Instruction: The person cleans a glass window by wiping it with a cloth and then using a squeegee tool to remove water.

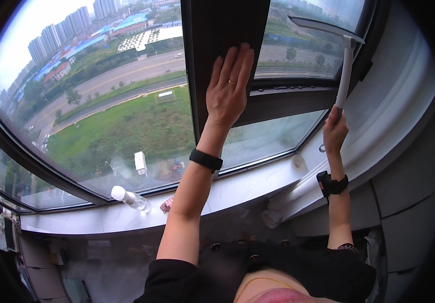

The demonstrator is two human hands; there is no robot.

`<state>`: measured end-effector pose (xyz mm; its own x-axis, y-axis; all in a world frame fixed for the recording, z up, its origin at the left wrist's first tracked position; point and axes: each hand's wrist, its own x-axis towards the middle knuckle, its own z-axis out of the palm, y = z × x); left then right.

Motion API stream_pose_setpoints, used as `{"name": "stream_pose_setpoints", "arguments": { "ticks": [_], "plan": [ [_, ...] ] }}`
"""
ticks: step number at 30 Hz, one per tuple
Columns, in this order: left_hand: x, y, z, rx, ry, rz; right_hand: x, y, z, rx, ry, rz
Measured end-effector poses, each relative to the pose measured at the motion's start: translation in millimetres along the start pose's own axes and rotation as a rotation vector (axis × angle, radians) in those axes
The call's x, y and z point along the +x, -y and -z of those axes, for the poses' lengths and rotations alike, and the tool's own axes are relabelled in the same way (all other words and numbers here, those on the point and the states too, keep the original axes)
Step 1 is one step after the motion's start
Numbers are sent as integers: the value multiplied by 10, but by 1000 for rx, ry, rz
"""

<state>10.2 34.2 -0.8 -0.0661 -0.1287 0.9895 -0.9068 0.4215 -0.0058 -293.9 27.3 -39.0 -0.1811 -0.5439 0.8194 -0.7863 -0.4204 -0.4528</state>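
Note:
My left hand (228, 89) rests flat, fingers up, against the dark window mullion (227, 22) between two panes. It wears a ring, and a black strap circles the wrist. Closed around the handle of a white window squeegee (347, 64) is my right hand (335, 130), to the right. The squeegee's long blade reaches leftward in front of the small upper window pane (297, 49), which has a mesh look. Whether the blade touches it I cannot tell. Drops of water lie along the lower frame bar (291, 90) under that pane.
On the white windowsill (240, 189) lie a clear bottle with a white top (130, 199), a crumpled pinkish cloth (167, 205) partly behind my left arm, and a small round dish (299, 163). A white curtain (388, 128) hangs at the right. Large glass (126, 125) fills the left.

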Motion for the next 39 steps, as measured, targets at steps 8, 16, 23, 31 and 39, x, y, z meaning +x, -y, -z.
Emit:
{"name": "stream_pose_setpoints", "arguments": {
  "ticks": [8, 16, 23, 31, 39],
  "plan": [
    [4, 1, 36, -3, -3, -38, 1695, 464, 29, 397, -62, -40],
    [-14, -13, 42, -43, 35, -25, 1779, 697, -246, 157, -113, -28],
    [-28, 10, 40, -68, 26, -20, 1324, 682, -470, 230, -103, -87],
    [-35, 15, 30, -118, 1, -19, 870, 377, -653, 242, -98, -150],
    [-48, 6, 20, -122, 50, -19, 755, 480, -680, 193, -126, -175]
  ]
}}
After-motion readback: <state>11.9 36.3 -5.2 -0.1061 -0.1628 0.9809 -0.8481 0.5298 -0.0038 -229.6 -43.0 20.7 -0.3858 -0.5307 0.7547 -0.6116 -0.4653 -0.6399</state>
